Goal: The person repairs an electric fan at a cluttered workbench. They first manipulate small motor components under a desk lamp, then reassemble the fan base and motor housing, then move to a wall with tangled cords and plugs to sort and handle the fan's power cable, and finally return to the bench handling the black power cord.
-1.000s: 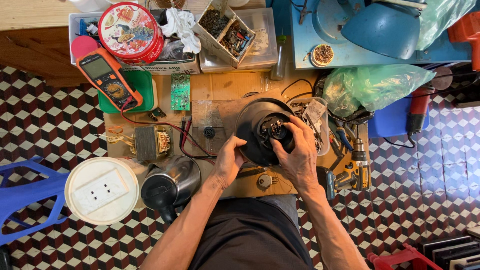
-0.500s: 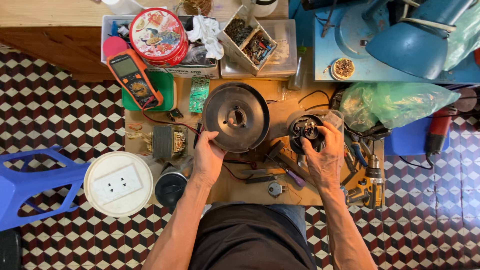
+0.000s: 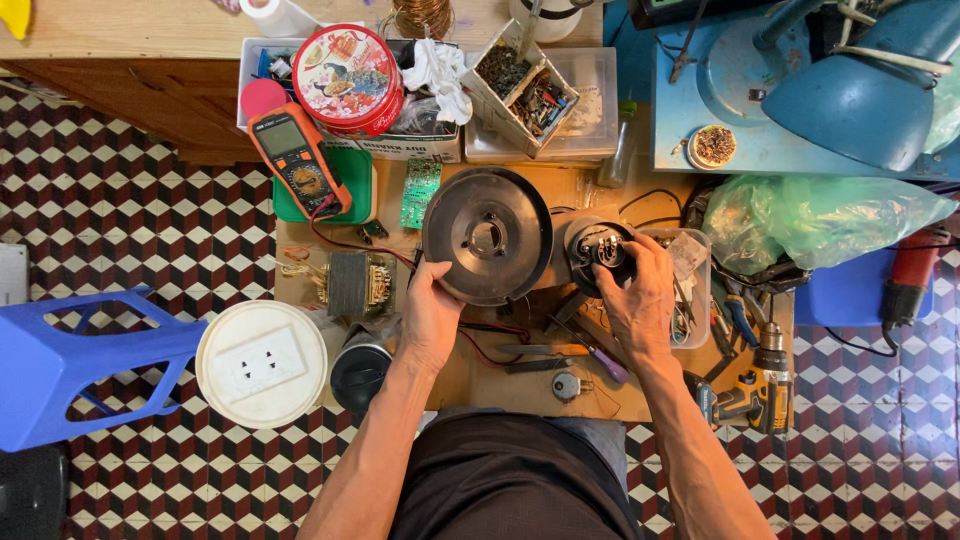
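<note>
Left hand (image 3: 428,318) pinched the rim of the round dark metal disc (image 3: 487,235), mid-bench; right hand (image 3: 637,297) closed its grip around the black cylindrical motor housing (image 3: 598,246) just beside it.

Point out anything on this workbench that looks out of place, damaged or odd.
Nothing looks broken or spilled. The left hand grips the dark metal disc, which stands separate from the round motor body under the right hand. The green circuit board lies loose, and the cordless drill sits at the board's right corner.
</note>
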